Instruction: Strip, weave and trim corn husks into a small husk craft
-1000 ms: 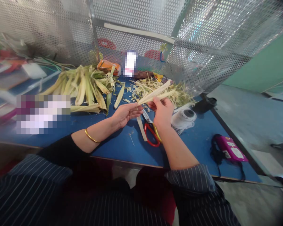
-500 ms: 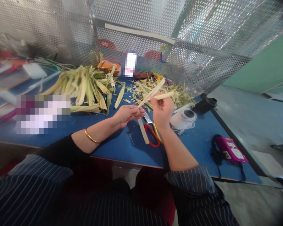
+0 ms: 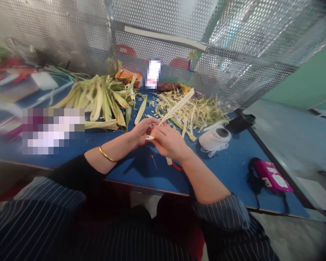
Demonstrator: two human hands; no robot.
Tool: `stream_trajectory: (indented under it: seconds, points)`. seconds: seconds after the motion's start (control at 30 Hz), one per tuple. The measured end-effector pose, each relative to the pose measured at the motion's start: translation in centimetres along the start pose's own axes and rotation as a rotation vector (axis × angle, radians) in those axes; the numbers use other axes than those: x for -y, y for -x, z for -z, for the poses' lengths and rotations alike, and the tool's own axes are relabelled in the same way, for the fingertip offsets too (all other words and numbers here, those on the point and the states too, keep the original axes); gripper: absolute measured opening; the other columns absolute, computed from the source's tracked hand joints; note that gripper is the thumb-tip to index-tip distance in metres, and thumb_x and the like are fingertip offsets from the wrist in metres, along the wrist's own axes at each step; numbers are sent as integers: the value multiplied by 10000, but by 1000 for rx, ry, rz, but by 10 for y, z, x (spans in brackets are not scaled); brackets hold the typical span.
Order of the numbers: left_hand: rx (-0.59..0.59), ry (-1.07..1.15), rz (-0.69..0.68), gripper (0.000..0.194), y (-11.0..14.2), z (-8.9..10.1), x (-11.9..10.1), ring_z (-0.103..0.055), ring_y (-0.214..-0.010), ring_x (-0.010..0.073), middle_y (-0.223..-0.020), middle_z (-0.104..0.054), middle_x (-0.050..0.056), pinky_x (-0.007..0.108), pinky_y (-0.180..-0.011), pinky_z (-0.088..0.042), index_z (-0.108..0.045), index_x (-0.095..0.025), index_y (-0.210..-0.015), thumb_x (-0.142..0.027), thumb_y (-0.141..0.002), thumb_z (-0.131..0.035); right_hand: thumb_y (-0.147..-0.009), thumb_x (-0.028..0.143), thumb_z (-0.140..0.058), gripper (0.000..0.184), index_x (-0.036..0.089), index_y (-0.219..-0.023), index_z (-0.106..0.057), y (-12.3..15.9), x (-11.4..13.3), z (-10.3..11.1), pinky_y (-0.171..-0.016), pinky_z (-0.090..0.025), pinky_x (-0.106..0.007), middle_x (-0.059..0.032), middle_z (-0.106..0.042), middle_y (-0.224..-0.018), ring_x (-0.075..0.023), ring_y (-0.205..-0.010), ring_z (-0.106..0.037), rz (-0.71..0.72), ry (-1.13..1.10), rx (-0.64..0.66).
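Observation:
My left hand (image 3: 141, 131) and my right hand (image 3: 168, 142) meet over the blue table (image 3: 228, 165), both pinched on one pale leaf strip (image 3: 176, 106). The strip slants up and to the right from my fingers, and its short lower end pokes out between the hands. Beneath my right wrist lie the red-handled scissors (image 3: 176, 166), mostly hidden, with a cut strip (image 3: 168, 161) beside them.
A pile of whole green-yellow leaves (image 3: 101, 99) lies at the back left, and a heap of shredded strips (image 3: 197, 110) at the back right. A spool of white thread (image 3: 215, 138) sits right of my hands, a pink device with a black cord (image 3: 270, 176) near the right edge. Perforated metal screens (image 3: 179, 32) wall the back.
My right hand came down and to the left from its raised place to join the left hand. The two strips that were spread apart now lie together as one in both hands.

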State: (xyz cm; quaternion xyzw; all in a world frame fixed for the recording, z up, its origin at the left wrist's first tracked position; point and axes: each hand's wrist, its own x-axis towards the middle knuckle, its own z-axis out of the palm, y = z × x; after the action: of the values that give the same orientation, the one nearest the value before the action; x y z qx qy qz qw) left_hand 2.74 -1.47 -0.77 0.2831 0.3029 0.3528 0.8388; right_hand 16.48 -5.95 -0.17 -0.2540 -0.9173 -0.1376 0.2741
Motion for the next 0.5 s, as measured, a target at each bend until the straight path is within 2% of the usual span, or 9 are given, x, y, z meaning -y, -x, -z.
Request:
stream_trajectory:
  seconds: [0.07, 0.17, 0.33, 0.4, 0.5]
  points:
    - [38, -63, 10, 183, 0, 1, 2, -673, -689, 143, -763, -713, 107, 235, -709, -538, -680, -42, -872, -116, -864, -512, -935, 210, -470, 168, 184, -804, -571, -1, 0, -1, -723, -425, -325, -74, -670, -812, -192, -767, -584, 25, -54, 26]
    - [32, -111, -15, 169, -1, 2, 7, -674, -709, 137, -794, -713, 98, 226, -695, -532, -676, -55, -848, -114, -880, -520, -926, 223, -498, 175, 180, -781, -586, -2, 0, -1, -692, -418, -318, -64, -654, -756, -188, -735, -577, 47, -129, 54]
    - [-9, -43, -99, 115, -6, 2, 8, -652, -658, 119, -728, -688, 80, 213, -670, -520, -650, -73, -799, -81, -849, -547, -935, 386, -518, 248, 182, -828, -607, -2, 1, 2, -820, -445, -352, -70, -682, -823, -192, -798, -604, -22, -248, 36]
    - [-57, -12, -150, 95, -6, 1, 7, -637, -623, 100, -705, -679, 63, 194, -638, -508, -650, -76, -800, -84, -843, -566, -938, 439, -501, 274, 195, -873, -606, -2, 1, 6, -838, -451, -346, -73, -691, -882, -196, -858, -618, -150, -265, -65]
    - [-136, 36, -202, 111, -4, -1, 5, -648, -622, 97, -730, -693, 55, 199, -634, -518, -661, -86, -850, -105, -871, -554, -941, 439, -493, 266, 208, -842, -584, 0, -1, 8, -743, -452, -321, -68, -674, -871, -181, -802, -615, -541, -156, -263]
